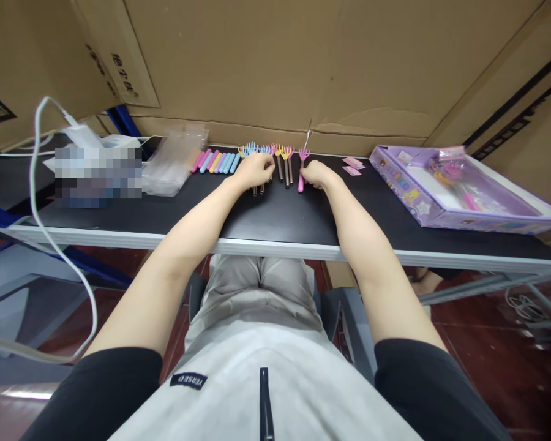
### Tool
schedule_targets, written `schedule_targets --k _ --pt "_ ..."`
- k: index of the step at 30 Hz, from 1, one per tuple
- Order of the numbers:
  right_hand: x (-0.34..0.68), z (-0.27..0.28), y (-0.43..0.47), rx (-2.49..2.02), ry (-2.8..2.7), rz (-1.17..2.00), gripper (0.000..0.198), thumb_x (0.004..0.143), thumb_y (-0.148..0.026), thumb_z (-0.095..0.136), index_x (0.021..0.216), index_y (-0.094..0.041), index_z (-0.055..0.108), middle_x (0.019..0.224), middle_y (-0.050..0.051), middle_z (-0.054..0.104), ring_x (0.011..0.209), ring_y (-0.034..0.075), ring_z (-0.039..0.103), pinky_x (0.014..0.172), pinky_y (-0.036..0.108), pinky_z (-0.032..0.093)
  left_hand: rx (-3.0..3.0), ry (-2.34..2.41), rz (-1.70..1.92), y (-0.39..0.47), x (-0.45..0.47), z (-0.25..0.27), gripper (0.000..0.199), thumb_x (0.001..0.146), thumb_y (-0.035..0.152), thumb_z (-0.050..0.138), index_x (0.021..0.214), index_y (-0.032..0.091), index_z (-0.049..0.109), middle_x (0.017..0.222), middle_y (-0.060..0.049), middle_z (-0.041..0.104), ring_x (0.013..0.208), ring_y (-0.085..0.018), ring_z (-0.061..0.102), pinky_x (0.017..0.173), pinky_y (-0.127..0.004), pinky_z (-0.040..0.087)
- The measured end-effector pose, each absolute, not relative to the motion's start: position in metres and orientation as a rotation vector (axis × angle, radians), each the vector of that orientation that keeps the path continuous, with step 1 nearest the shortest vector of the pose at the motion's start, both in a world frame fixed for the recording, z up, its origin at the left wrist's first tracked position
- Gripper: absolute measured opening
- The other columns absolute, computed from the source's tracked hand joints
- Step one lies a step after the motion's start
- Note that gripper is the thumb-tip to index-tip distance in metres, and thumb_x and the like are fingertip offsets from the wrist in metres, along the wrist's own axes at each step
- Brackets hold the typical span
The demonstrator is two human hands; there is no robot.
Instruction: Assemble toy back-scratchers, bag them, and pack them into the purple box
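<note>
My left hand (256, 170) is closed, its fingers curled together over a row of small claw-headed back scratchers with brown shafts. Whatever it grips is hidden beneath the fingers. Just right of it, yellow and pink back scratchers (286, 165) lie side by side, claws toward the cardboard wall. Closed fingers of my right hand (319, 174) meet the handle of a pink back scratcher (300, 179), which has a pink grip on its lower end. Blue claws (251, 147) show behind my left hand. Loose pink, blue and yellow handle grips (218, 162) lie in a row farther left.
A clear plastic bag (172, 162) rests left of the grips, near a white charger with a cable (86, 136). Pink cards (352, 165) lie to the right. Beyond them stands a purple box (429, 214) containing bagged items. Cardboard (275, 73) walls the black table (280, 217).
</note>
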State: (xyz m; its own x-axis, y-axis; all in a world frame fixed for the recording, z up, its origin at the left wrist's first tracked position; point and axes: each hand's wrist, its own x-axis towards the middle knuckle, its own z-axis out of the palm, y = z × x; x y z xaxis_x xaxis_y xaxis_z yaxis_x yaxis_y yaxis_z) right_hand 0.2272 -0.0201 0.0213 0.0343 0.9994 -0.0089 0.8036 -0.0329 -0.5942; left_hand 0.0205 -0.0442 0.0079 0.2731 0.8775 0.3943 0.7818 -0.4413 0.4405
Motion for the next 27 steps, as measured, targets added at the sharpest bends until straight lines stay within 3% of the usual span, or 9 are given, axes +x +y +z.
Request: schedule_targets --k 3,5,9,14,22,27 --pt "0.228 0.019 -0.015 -1.918 -1.942 0.428 0.009 0.089 -0.020 0.070 0.080 -0.017 0.069 0.077 0.013 0.071 0.094 0.030 0.074 0.098 0.045 0.057 2.371 1.552 0.894 -0.044 0.020 0.008 0.016 0.087 0.017 0.055 0.085 0.017 0.071 0.082 -0.007 0.065 0.091 -0.024 0.062 0.093 -0.035 0.047" --pt "0.229 0.020 -0.016 -1.931 -1.981 0.369 0.012 0.093 -0.026 0.069 0.086 -0.016 0.069 0.086 0.015 0.073 0.104 0.030 0.074 0.105 0.045 0.054 2.373 1.556 0.888 -0.043 0.018 0.009 0.016 0.088 0.016 0.054 0.084 0.017 0.070 0.084 -0.008 0.066 0.092 -0.024 0.063 0.094 -0.034 0.047" --pt "0.233 0.023 -0.021 -1.936 -1.958 0.413 0.026 0.101 -0.035 0.061 0.085 -0.015 0.068 0.076 0.014 0.069 0.088 0.030 0.075 0.096 0.048 0.059 2.362 1.624 0.858 -0.042 0.014 0.011 0.016 0.088 0.016 0.054 0.083 0.016 0.069 0.087 -0.010 0.067 0.096 -0.025 0.063 0.096 -0.035 0.046" --pt "0.242 0.027 -0.021 -1.993 -1.971 0.413 0.027 0.103 -0.031 0.056 0.087 -0.014 0.071 0.064 0.011 0.065 0.072 0.029 0.073 0.082 0.050 0.063 2.314 1.754 0.847 -0.041 0.008 0.012 0.016 0.090 0.017 0.053 0.082 0.017 0.066 0.091 -0.013 0.069 0.099 -0.027 0.063 0.096 -0.036 0.045" --pt "0.258 0.031 -0.019 -2.133 -1.992 0.342 0.021 0.098 -0.021 0.060 0.092 -0.010 0.076 0.059 0.011 0.064 0.073 0.032 0.075 0.082 0.052 0.064 2.234 1.782 0.871 -0.038 -0.001 0.012 0.012 0.088 0.014 0.057 0.079 0.017 0.064 0.095 -0.014 0.071 0.103 -0.028 0.063 0.097 -0.034 0.044" --pt "0.260 0.030 -0.017 -2.128 -2.056 0.286 0.024 0.098 -0.022 0.058 0.097 -0.009 0.077 0.062 0.013 0.066 0.069 0.029 0.073 0.078 0.047 0.065 2.189 1.786 0.846 -0.030 -0.006 0.005 0.013 0.083 0.011 0.059 0.074 0.019 0.063 0.082 -0.010 0.067 0.100 -0.028 0.062 0.095 -0.034 0.045"
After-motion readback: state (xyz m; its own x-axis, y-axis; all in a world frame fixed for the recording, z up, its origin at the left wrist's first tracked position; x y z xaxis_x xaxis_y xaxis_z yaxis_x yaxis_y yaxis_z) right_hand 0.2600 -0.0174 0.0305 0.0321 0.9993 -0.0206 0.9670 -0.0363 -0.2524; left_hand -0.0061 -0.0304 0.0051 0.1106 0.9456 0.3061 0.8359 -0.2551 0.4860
